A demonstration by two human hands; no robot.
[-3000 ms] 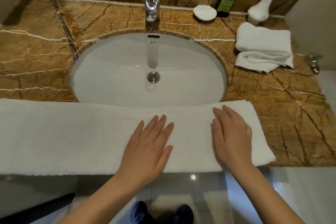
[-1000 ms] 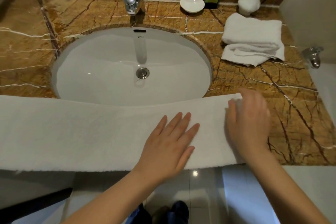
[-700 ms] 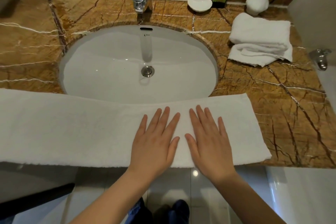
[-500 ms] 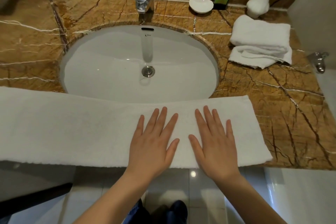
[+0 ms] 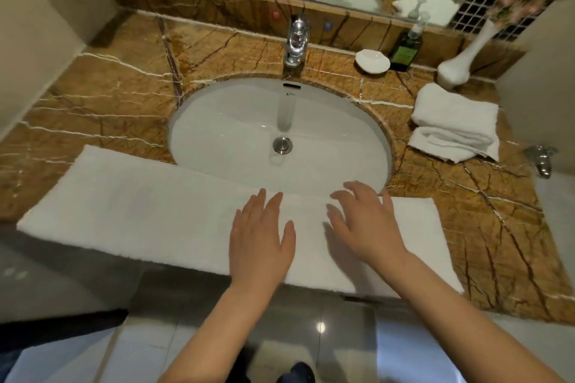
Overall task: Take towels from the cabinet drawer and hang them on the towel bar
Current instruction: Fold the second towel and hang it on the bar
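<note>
Towel (image 5: 140, 211) spread flat along front edge of table (image 5: 109, 96). Left hand (image 5: 261, 239) rests flat on it, fingers straight. Right hand (image 5: 367, 224) beside, fingers spread, gripping nothing; contact unclear. Folded towels (image 5: 457, 115) near right edge.

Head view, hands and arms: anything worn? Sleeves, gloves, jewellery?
Nothing worn that shows. The left hand and right hand are gloveless, with no rings visible. The left forearm and right forearm are bare to the frame edge: no cuffs, watch or bands.
</note>
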